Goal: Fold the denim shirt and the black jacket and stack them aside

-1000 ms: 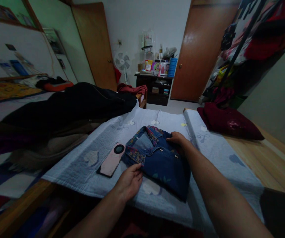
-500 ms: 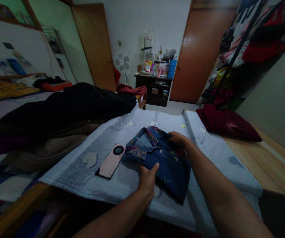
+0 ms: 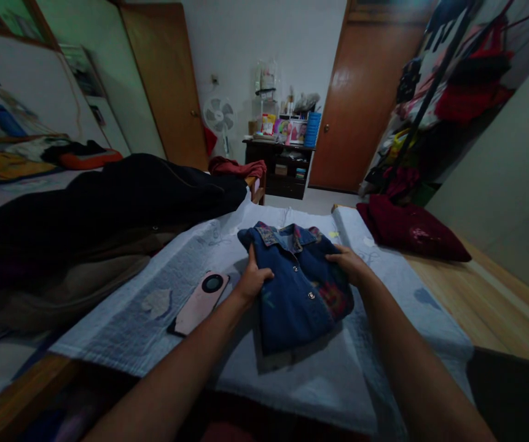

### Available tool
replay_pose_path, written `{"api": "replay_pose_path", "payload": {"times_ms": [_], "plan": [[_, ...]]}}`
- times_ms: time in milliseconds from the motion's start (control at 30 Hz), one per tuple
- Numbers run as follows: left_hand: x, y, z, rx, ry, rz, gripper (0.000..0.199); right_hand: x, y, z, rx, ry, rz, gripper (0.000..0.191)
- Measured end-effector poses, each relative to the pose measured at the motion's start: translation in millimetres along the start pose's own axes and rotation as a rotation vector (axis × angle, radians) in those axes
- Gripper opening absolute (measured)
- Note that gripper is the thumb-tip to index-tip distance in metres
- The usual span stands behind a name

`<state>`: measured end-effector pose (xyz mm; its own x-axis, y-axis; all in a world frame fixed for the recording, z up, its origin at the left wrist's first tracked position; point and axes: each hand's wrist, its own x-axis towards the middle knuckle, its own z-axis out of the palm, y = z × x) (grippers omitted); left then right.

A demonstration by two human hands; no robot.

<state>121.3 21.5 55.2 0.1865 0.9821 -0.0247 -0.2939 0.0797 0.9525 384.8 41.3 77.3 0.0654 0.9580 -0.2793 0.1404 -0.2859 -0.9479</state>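
Between my two hands is a folded denim shirt (image 3: 287, 313), blue with a flower-patterned collar and metal snap buttons down its front. Its collar points away from me, and its near edge casts a shadow on the cloth, seemingly lifted a little. My left hand (image 3: 252, 279) grips the left side, thumb on top and the other fingers partly hidden. On the right side, my right hand (image 3: 349, 264) holds the edge near the shoulder, fingers curled around it. A pink phone (image 3: 199, 304) with a round black camera ring lies face down, left of the shirt, close to my left forearm.
A pale blue quilted cloth (image 3: 153, 325) covers the surface under the shirt. Dark clothes (image 3: 107, 202) are heaped at the left. A maroon cushion (image 3: 421, 230) lies at the right on a wooden board (image 3: 499, 307). Farther off stand a fan (image 3: 219, 116) and a dark shelf (image 3: 278, 169).
The shirt has been turned so its collar faces away and its front squares up to me. My left hand has moved up along its left side. The view has shifted slightly right.
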Motion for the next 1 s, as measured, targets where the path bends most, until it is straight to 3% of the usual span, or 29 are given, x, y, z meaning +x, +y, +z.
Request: {"api": "replay_pose_path", "payload": {"times_ms": [100,233,367,433,533,667,767,867,933,1000], "plan": [[24,10,-18.6,-0.002,-0.129,-0.007,0.102,-14,8,4,0.147,0.073,-0.015,0.044],[35,-1,-46.9,0.033,-0.122,-0.172,0.087,-27,36,15,0.255,0.086,0.041,0.038],[12,-24,-68.4,-0.012,-0.018,-0.405,0.065,-41,70,17,0.254,0.016,0.083,0.034],[-9,-31,-73.4,-0.041,-0.047,-0.476,0.056,-51,81,13,0.229,0.006,0.064,0.038],[-41,-33,-73.2,0.013,-0.11,-0.46,0.056,-67,87,9,0.168,0.027,0.036,0.047],[-67,-25,-64.5,0.224,-0.076,-0.377,0.065,-82,83,15,0.222,-0.035,-0.007,0.067],[-74,-14,-62.2,0.287,-0.049,-0.359,0.066,-93,76,21,0.313,-0.007,-0.014,0.08],[-78,-8,-70.3,0.309,-0.095,-0.353,0.068,-106,78,25,0.367,0.009,0.021,0.091],[-79,-10,-80.3,0.343,-0.162,-0.356,0.069,-112,88,26,0.289,0.002,0.034,0.093],[-79,-15,-90.7,0.389,-0.206,-0.335,0.07,-114,100,23,0.073,0.038,0.015,0.091]]}}
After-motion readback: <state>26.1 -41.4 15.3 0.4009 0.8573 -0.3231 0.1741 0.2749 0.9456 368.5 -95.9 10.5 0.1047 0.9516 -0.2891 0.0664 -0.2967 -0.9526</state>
